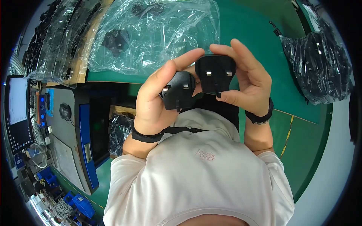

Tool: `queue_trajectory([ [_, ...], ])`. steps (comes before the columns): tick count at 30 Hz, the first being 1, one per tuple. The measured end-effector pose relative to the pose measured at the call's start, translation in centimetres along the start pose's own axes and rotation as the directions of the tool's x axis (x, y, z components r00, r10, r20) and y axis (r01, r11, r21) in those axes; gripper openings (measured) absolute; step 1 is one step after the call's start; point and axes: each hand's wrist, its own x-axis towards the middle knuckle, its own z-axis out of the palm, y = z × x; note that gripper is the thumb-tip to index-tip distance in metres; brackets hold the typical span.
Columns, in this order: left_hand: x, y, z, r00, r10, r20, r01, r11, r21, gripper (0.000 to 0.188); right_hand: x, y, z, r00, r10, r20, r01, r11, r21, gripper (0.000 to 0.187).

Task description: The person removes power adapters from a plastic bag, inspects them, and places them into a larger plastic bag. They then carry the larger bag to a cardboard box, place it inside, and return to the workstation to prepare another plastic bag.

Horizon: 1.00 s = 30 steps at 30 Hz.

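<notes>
Both hands are raised in front of my chest, side by side. In my left hand (152,94) sits a black three-pin plug adapter (176,98), its pin face turned up toward me. My right hand (252,81) grips a second black plug adapter (215,81) between thumb and fingers, pins also facing up. This one is held slightly higher, close beside the first. The fingers behind both adapters are partly hidden. Beyond my hands, a clear plastic bag (151,45) lies on the green table (245,22), with a few black pieces (115,41) showing through it.
Bagged black parts (62,41) lie in a cardboard tray at the far left. Another bag of black parts (318,67) rests at the right. On my left stand a grey cabinet with a blue edge (85,139), a mouse (65,111), a screen (18,101) and blue bins (83,205).
</notes>
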Motion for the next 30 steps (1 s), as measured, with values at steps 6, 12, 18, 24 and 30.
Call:
queue_trajectory([
  [6, 1.0, -1.4, -0.2, 0.992, 0.109, -0.064, -0.100, 0.986, 0.134, 0.050, -0.2, -1.9, 0.0, 0.980, 0.195, -0.036, -0.197, 0.945, -0.262, 0.055],
  [12, 2.7, -3.7, 1.4, 0.950, 0.307, -0.061, -0.253, 0.869, 0.426, 0.054, -1.4, -0.9, 2.8, 0.929, 0.320, -0.187, -0.240, 0.904, 0.354, 0.069],
  [18, 5.3, -4.7, 4.4, 0.969, 0.150, 0.196, -0.229, 0.844, 0.485, 0.059, -1.3, -2.7, -0.5, 0.846, 0.384, -0.370, -0.291, 0.914, 0.283, 0.052],
  [24, 4.6, -4.0, 3.9, 0.829, 0.321, 0.459, -0.540, 0.673, 0.505, 0.069, 3.6, -14.5, -10.0, 0.795, -0.503, -0.340, -0.011, 0.549, -0.836, 0.028],
  [30, 0.0, -1.1, 0.1, 0.891, 0.415, 0.181, -0.453, 0.799, 0.396, 0.048, 7.3, -25.3, -30.4, 0.812, -0.186, -0.553, -0.577, -0.114, -0.809, 0.042],
])
